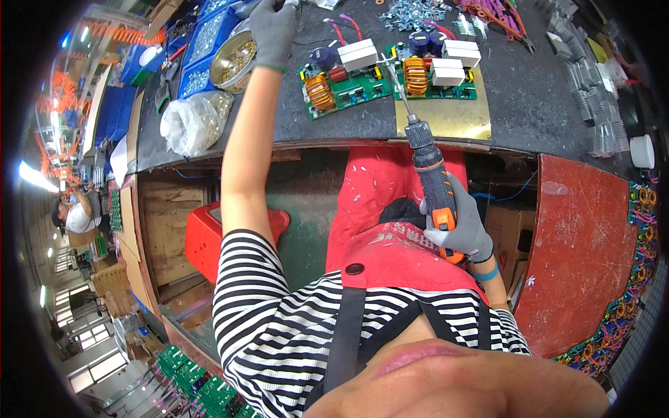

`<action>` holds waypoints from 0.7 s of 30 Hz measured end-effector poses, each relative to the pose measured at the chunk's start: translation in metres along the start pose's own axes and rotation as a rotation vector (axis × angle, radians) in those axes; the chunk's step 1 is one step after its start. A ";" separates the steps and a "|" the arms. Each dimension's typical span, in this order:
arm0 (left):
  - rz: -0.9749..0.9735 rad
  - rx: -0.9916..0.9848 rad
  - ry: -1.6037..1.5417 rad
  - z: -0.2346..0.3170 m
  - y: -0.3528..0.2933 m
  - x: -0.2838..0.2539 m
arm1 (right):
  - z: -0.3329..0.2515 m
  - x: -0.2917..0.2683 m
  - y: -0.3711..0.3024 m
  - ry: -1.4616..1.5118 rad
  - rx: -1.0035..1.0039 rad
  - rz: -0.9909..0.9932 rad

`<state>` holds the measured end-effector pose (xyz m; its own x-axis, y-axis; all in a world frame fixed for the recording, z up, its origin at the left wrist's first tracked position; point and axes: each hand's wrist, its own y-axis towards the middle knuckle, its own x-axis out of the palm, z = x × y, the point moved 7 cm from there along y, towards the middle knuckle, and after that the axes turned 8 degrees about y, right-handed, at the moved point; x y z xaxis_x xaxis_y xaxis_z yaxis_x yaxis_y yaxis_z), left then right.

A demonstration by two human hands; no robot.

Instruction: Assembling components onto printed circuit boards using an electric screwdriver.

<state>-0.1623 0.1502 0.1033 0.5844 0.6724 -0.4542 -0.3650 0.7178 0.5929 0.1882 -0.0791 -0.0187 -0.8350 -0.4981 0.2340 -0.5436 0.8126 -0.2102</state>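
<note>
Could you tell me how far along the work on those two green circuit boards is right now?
Both circuit boards already carry coils, capacitors and white blocks. In hand: the right hand holds the electric screwdriver, bit at the right board, while the left hand reaches the bench's far edge. Whether any screws are still missing cannot be told.

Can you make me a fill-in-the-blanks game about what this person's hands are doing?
1. The right hand holds a cordless ____.
2. Its bit points toward two ____ circuit boards.
3. The left hand reaches up beside a round bowl of small ____ parts.
4. Both hands wear ____ gloves.

Missing words: screwdriver; green; metal; grey
</note>
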 end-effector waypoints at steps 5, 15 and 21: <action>-0.207 0.181 0.428 -0.058 0.053 0.084 | 0.004 -0.010 0.001 -0.072 0.026 0.026; -0.786 0.356 0.999 -0.017 0.065 0.178 | 0.005 -0.028 0.007 -0.064 -0.007 0.082; -0.517 0.425 0.928 -0.024 0.082 0.178 | 0.005 -0.029 0.008 0.004 0.010 0.083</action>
<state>-0.1052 0.3331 0.0548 -0.2319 0.3157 -0.9201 0.1410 0.9468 0.2893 0.2076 -0.0602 -0.0319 -0.8768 -0.4278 0.2195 -0.4734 0.8480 -0.2384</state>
